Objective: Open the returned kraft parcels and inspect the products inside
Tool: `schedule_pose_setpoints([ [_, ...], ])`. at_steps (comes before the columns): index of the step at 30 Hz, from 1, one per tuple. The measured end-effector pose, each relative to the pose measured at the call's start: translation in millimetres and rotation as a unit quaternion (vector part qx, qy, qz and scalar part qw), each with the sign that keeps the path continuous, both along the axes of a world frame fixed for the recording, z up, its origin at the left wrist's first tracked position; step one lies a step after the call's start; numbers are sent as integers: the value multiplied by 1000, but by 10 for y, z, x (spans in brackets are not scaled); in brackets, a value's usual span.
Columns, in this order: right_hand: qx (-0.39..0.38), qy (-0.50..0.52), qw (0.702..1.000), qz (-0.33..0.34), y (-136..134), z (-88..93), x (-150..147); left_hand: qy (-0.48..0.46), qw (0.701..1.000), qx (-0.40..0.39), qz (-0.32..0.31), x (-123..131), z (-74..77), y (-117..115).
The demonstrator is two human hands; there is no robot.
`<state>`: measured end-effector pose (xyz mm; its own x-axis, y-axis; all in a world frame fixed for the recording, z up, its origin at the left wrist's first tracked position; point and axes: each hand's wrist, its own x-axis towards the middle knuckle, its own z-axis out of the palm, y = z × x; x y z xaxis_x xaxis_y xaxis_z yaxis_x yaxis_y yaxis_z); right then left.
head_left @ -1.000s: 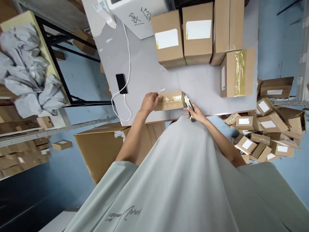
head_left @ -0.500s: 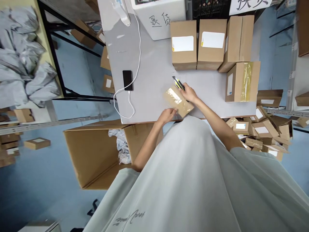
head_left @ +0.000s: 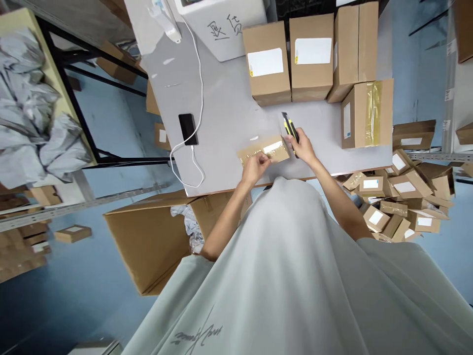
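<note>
A small taped cardboard box point(head_left: 280, 154) lies near the front edge of the table, its clear tape shining along the top. My left hand point(head_left: 254, 169) is closed at the box's near side, thumb and fingers bent together over its edge; the exact contact is partly hidden. My right hand point(head_left: 303, 148) is wrapped round a black and yellow utility knife point(head_left: 290, 128). The knife's blade end points away from me, just beyond the box's right end, apart from the tape.
Larger cardboard boxes point(head_left: 311, 74) stand at the back right beside a white bin point(head_left: 225, 32). A black phone point(head_left: 187, 127) with a white cable lies left. A big open carton point(head_left: 144, 246) is below left; a pile of small boxes point(head_left: 406, 197) lies right.
The small box has turned to lie more nearly level and shifted slightly left. My right hand has moved right with the knife, off the box; my left hand has come further over it.
</note>
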<state>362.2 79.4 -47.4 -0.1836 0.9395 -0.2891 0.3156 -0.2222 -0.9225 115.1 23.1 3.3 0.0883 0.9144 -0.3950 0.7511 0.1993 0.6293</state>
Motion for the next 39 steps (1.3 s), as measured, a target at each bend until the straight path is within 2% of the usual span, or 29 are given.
schedule_pose_setpoints([
  [1, -29, 15, 998, -49, -109, -104, 95, 16, 999, 32, -6, 5, -27, 85],
  [3, -83, 52, 990, -100, -338, -282, 165, 49, 994, 90, -44, 27, -108, 273],
  [5, -127, 94, 981, -112, -549, -386, 118, 82, 985, 113, -99, 48, -202, 456],
  [8, -158, 142, 970, -119, -765, -414, 9, 106, 978, 91, -156, 49, -317, 658],
  [12, -167, 168, 965, -116, -854, -398, 3, 113, 975, 66, -182, 5, -357, 756],
  [20, -189, 211, 956, -83, -834, -462, 64, 142, 965, 82, -204, -59, -319, 668],
  [24, -179, 210, 959, -65, -813, -453, 121, 131, 967, 113, -188, -10, -464, 491],
  [29, -163, 200, 965, -48, -759, -422, 176, 135, 975, 120, -126, 86, -668, 327],
  [39, -133, 183, 974, -10, -598, -363, 173, 101, 978, 149, -105, 68, -759, 252],
])
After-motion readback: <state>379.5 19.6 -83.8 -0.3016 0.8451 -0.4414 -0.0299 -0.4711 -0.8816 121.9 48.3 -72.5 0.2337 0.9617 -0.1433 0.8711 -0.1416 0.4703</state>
